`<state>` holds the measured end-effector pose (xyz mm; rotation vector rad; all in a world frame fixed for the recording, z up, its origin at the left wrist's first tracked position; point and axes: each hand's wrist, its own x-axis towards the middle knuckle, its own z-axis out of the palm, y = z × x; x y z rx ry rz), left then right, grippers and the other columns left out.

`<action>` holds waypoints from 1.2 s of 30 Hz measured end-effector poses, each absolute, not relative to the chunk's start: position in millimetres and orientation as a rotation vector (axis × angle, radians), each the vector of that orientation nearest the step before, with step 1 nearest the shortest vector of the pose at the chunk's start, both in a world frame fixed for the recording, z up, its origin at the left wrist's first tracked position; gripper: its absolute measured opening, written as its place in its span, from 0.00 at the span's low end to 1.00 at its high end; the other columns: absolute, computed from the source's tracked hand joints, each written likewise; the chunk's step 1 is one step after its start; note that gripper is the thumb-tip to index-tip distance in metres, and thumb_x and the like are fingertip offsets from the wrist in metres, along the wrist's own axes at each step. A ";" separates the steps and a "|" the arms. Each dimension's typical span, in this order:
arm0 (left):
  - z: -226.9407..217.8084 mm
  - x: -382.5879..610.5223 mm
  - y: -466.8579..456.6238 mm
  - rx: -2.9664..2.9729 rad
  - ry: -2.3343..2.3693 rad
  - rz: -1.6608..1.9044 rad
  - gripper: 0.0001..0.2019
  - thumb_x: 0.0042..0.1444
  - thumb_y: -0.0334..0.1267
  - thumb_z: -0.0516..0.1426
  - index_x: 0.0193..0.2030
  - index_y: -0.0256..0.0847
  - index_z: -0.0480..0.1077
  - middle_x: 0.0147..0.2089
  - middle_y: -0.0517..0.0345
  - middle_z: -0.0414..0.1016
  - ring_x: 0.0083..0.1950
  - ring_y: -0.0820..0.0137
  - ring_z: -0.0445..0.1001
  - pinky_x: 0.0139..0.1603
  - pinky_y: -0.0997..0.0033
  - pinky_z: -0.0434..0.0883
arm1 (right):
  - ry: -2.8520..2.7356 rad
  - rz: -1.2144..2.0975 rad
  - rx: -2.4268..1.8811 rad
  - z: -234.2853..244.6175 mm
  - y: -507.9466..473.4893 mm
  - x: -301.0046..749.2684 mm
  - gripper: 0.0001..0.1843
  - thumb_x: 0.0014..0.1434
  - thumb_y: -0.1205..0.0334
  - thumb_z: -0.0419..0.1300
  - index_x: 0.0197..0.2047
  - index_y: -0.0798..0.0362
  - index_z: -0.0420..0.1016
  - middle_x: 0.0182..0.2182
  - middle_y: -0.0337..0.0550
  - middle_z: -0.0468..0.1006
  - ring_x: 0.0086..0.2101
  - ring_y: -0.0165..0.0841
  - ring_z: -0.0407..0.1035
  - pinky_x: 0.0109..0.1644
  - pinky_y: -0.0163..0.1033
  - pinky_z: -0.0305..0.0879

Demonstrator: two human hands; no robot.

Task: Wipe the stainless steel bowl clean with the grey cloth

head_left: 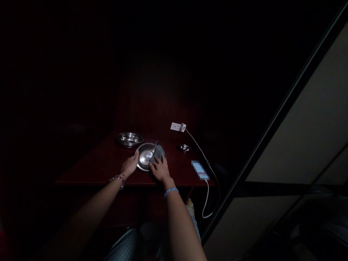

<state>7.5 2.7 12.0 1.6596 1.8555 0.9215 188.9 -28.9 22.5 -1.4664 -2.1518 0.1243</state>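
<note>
We see two hands cleaning one steel plate [143,161] on a dark red table [95,166].

The plate lies near the table's front edge. Our left hand [129,166] grips its rim, and our right hand [161,169] grips one grey cloth [158,152], fingers bent, pressing it onto the plate. Behind the plate sits one more steel dish [129,139]. To the right we count one small steel bowl [184,147], one white plug strip [176,126], one white cable [198,146] and one phone [200,170]. The phone is blurred, so we cannot read any words on it. Each wrist wears one band.
</note>
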 end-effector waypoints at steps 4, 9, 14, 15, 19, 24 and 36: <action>11.4 7.7 2.9 1.660 1.857 0.932 0.42 0.64 0.58 0.28 0.53 0.32 0.75 0.51 0.35 0.79 0.57 0.51 0.75 0.54 0.59 0.69 | -2.135 0.116 -1.457 22.8 -28.1 189.8 0.16 0.66 0.55 0.54 0.50 0.48 0.80 0.63 0.42 0.67 0.70 0.43 0.38 0.72 0.55 0.36; 12.5 7.3 1.5 1.651 1.831 0.936 0.43 0.64 0.59 0.27 0.51 0.33 0.75 0.50 0.36 0.79 0.57 0.50 0.75 0.54 0.58 0.68 | -2.022 0.126 -1.375 29.4 -26.1 194.4 0.16 0.67 0.56 0.53 0.46 0.49 0.81 0.56 0.42 0.75 0.66 0.41 0.48 0.70 0.52 0.43; 13.0 6.2 0.5 1.684 1.820 0.919 0.42 0.64 0.58 0.27 0.54 0.32 0.74 0.53 0.35 0.78 0.59 0.48 0.73 0.56 0.56 0.67 | -1.804 0.083 -1.344 37.7 -24.4 201.6 0.16 0.66 0.59 0.51 0.47 0.50 0.79 0.49 0.43 0.78 0.57 0.39 0.60 0.63 0.44 0.55; 12.7 6.0 0.6 1.690 1.820 0.917 0.42 0.64 0.58 0.27 0.54 0.32 0.74 0.53 0.35 0.78 0.58 0.47 0.73 0.56 0.55 0.67 | -1.762 0.076 -1.351 38.2 -24.2 203.5 0.16 0.65 0.60 0.51 0.49 0.50 0.78 0.50 0.44 0.77 0.56 0.39 0.61 0.62 0.43 0.56; 12.3 5.5 1.3 1.690 1.836 0.916 0.41 0.64 0.57 0.28 0.52 0.33 0.75 0.51 0.37 0.79 0.57 0.49 0.74 0.55 0.56 0.68 | -1.656 0.111 -1.426 36.2 -24.5 210.6 0.22 0.60 0.60 0.55 0.57 0.53 0.69 0.56 0.49 0.70 0.55 0.41 0.62 0.61 0.43 0.58; 12.7 5.2 2.1 1.694 1.841 0.910 0.41 0.65 0.57 0.28 0.50 0.34 0.75 0.51 0.37 0.79 0.56 0.51 0.75 0.54 0.59 0.69 | -1.531 0.177 -1.579 35.6 -27.4 212.0 0.24 0.57 0.53 0.57 0.54 0.53 0.62 0.52 0.51 0.71 0.52 0.41 0.66 0.55 0.43 0.64; 13.0 5.0 2.6 1.705 1.853 0.898 0.41 0.65 0.57 0.28 0.50 0.35 0.76 0.51 0.38 0.79 0.56 0.52 0.76 0.53 0.61 0.70 | -1.651 0.361 -1.934 36.9 -30.6 195.9 0.28 0.59 0.47 0.57 0.56 0.55 0.61 0.47 0.60 0.77 0.48 0.47 0.74 0.50 0.48 0.67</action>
